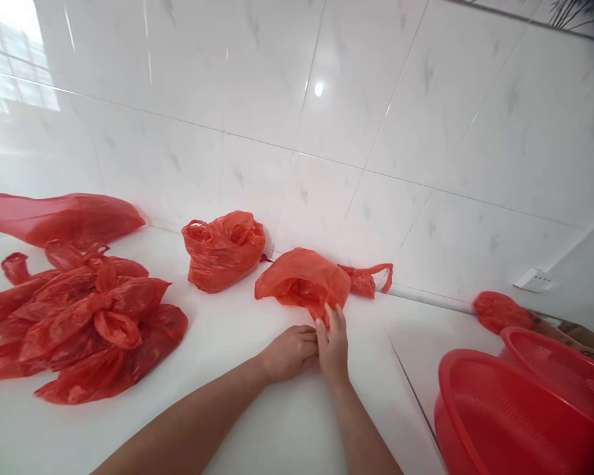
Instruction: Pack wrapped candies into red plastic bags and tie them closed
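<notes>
A thin red plastic bag stands puffed up against the wall at the middle of the white table, its mouth gaping towards me. My right hand pinches the bag's near edge between thumb and fingers, where the plastic gathers to a narrow end. Pressed up beside it, my left hand is closed with curled fingers just below the bag; what those fingers hold is hidden. To the right of the bag, a smaller knotted red bag with a loop handle lies by the wall.
A filled red bag sits left of my hands. Several tied red bags are heaped further left, with a long red bag behind. Red plastic baskets stand at the right, near another red bundle. White tiled wall bounds the back.
</notes>
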Tool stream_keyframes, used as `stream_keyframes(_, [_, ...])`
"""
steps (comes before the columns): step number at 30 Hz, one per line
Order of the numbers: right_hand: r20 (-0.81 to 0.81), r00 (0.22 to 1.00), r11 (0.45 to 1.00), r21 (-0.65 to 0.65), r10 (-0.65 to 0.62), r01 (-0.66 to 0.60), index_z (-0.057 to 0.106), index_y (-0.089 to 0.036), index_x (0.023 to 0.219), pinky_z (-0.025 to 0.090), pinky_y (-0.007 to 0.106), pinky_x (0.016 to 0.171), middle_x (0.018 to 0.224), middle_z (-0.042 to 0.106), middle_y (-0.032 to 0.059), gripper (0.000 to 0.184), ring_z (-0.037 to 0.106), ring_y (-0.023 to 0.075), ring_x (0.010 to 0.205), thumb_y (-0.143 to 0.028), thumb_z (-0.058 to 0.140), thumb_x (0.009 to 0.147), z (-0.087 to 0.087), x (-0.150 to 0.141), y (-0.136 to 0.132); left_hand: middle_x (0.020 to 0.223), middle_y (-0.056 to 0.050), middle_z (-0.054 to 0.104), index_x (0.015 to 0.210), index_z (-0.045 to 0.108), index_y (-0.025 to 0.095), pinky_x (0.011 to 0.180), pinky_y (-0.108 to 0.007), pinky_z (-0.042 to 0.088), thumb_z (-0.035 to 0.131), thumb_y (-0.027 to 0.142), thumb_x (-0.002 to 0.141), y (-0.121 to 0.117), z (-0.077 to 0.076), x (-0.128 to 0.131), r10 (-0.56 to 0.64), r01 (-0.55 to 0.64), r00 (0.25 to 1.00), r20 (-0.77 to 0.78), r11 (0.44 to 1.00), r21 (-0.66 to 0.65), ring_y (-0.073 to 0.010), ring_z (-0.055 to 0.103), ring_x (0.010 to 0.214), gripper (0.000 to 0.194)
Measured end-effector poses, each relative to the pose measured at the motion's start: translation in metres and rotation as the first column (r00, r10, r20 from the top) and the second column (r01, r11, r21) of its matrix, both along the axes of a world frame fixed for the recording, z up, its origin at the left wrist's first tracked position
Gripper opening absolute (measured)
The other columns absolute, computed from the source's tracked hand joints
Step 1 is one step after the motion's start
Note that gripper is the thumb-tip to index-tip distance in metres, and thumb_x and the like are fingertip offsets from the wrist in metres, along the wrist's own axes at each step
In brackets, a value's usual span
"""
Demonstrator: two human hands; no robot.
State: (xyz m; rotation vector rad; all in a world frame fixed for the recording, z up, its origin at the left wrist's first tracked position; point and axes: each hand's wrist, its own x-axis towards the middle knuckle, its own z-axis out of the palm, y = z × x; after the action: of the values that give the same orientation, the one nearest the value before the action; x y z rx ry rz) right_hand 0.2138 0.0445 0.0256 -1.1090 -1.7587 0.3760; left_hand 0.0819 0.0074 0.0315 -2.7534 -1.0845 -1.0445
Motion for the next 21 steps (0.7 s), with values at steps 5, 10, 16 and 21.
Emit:
stream_keyframes(5, [-0.027, 0.991, 0.984, -0.122, -0.131, 0.127, 0.037, -0.018, 0.137, 0.034, 0.047, 0.103, 0.136, 0.046, 0.0133, 0.059, 0.042, 0.0280, 0.126, -0.033, 0.049, 0.081, -0.012, 0.021, 0.016, 0.079, -0.003, 0.068, 0.082, 0.064, 0.019, 0.079, -0.029, 0.049, 0.046, 0.012, 0.084, -0.011, 0.001, 0.006, -0.045, 0.045, 0.999, -0.002, 0.999, -0.025, -0.0170, 0.062, 0.080, 0.019])
stream_keyframes(10, [-0.007, 0.994, 0.974, -0.197, -0.112, 0.109, 0.056, -0.019, 0.117, 0.043, 0.038, 0.092, 0.116, 0.062, 0.0087, 0.042, 0.057, 0.0222, 0.106, -0.020, 0.032, 0.083, -0.010, 0.026, 0.006, 0.121, -0.011, 0.057, 0.115, 0.054, 0.018, 0.096, -0.039, 0.043, 0.048, 0.014, 0.083, 0.001, 0.002, -0.009, 0.260, -0.262, 0.955, 0.141, 0.965, -0.007, -0.0233, 0.052, 0.113, 0.033])
stream_keyframes(16, [0.001, 0.989, 0.982, -0.123, 0.147, -0.146, 0.050, -0.023, 0.059, 0.042, 0.030, 0.069, 0.067, 0.054, 0.0013, 0.022, 0.051, 0.0184, 0.072, -0.014, 0.036, 0.072, 0.002, 0.023, -0.012, 0.155, -0.014, 0.013, 0.142, 0.029, 0.021, 0.107, -0.059, 0.022, 0.065, 0.025, 0.076, 0.022, -0.002, -0.039, 0.685, -0.685, 0.706, 0.181, 0.725, -0.073, -0.0360, 0.008, 0.141, 0.075])
stream_keyframes(21, [-0.170, 0.967, 0.954, -0.199, 0.191, -0.223, 0.048, -0.021, 0.053, 0.039, 0.028, 0.069, 0.075, 0.049, 0.0009, 0.014, 0.048, 0.0166, 0.073, -0.018, 0.041, 0.065, 0.003, 0.033, -0.005, 0.155, -0.017, 0.010, 0.145, 0.024, 0.020, 0.105, -0.063, 0.020, 0.065, 0.032, 0.076, 0.018, 0.006, -0.047, 0.740, -0.747, 0.648, 0.182, 0.664, -0.036, -0.0398, 0.005, 0.141, 0.081])
